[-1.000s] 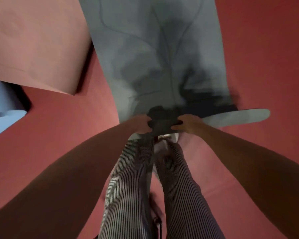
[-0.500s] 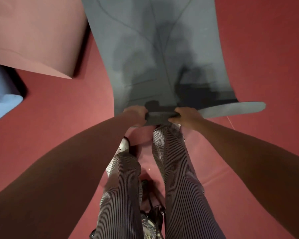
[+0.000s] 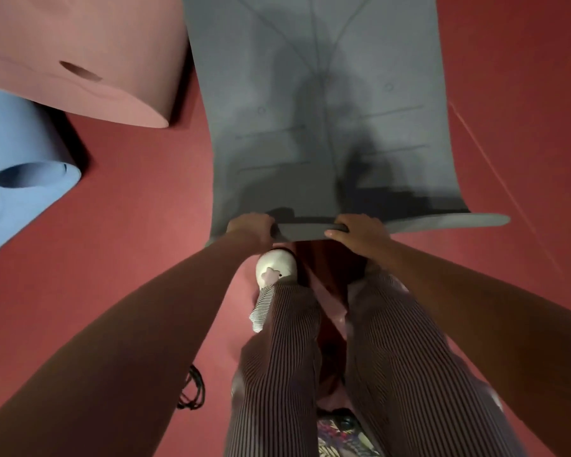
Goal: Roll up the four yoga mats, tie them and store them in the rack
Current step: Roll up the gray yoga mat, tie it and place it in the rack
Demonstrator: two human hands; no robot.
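Head view: I see left hand and right hand side by side, fingers curled round the lifted near edge of the grey mat. The rest of it lies spread on the red floor. Pink mat and blue mat are at far left, rolled ends showing.

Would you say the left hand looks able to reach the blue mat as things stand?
Probably not at once: the left hand grips the near edge of the grey mat and would have to let go. Only bare red floor lies between it and the blue mat, so nothing blocks it.
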